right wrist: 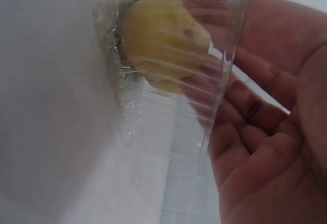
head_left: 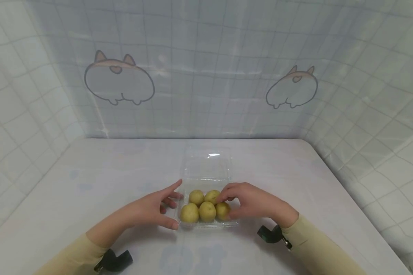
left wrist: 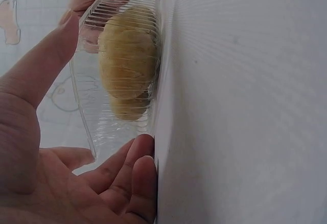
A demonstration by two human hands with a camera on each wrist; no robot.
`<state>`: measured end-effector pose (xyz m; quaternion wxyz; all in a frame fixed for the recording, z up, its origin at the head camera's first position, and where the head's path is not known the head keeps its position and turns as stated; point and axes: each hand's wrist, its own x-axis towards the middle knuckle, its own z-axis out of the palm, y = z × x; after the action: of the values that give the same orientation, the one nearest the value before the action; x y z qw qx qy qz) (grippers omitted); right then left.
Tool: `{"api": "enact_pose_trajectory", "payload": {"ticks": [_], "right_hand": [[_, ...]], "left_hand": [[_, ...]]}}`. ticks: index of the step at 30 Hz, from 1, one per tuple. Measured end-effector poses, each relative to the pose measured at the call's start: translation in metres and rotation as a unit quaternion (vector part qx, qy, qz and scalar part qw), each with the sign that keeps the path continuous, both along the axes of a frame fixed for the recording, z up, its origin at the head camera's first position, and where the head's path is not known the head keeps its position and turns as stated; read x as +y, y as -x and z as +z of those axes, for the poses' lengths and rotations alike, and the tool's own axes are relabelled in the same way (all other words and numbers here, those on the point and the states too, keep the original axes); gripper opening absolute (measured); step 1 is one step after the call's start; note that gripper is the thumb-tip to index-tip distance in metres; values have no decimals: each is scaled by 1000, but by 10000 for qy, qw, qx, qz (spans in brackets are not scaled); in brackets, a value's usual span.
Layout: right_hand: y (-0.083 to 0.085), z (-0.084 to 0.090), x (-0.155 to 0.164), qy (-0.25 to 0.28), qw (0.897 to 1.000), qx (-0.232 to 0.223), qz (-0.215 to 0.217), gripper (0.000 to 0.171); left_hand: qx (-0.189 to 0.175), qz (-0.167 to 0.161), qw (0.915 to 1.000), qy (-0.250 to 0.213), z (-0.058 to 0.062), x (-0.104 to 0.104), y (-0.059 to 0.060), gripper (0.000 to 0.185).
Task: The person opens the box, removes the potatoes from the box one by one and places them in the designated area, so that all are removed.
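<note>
Here the left hand (head_left: 155, 212) is bracing the clear tray (head_left: 206, 225) open-fingered on the tabletop (head_left: 89, 179), apparently to steady it; the right hand (head_left: 252, 202) is pinching a potato (head_left: 223, 211).

A container (head_left: 206, 223) is placed on the table (head_left: 89, 175), near its front edge, at the centre. Five potatoes (head_left: 206, 208) are held in it: three in the front row, two behind. The open lid (head_left: 206, 164) is laid flat at 12 o'clock of the container. The left hand (head_left: 155, 210) is found at 9 o'clock, touching the container, the right hand (head_left: 254, 202) at 3 o'clock, with fingers over the potatoes.
</note>
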<state>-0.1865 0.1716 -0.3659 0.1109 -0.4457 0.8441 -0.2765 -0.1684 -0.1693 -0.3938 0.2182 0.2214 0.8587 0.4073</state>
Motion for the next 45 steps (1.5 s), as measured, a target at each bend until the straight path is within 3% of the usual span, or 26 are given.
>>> {"api": "enact_pose_trajectory", "payload": {"ticks": [9,15,29,35,40,45], "right_hand": [[-4,2,-13,-704,9967,395,-66,33],[-5,4,-18,-956,9925,751,126,30],[0,3,-22,-1047,9882,1063,334,28],[3,4,-21,-898,9876,1271,208,35],[9,2,-16,-423,9945,956,98,37],[16,-4,-10,353,9993,78,44,42]], "left_hand": [[19,109,9999,44,2,0,-1,117],[39,25,10000,-33,0,-1,1,116],[99,55,9999,33,-1,-5,3,116],[162,19,9999,5,-3,-7,2,116],[175,33,9998,-20,-2,-7,2,116],[135,87,9998,72,-1,-7,0,116]]}}
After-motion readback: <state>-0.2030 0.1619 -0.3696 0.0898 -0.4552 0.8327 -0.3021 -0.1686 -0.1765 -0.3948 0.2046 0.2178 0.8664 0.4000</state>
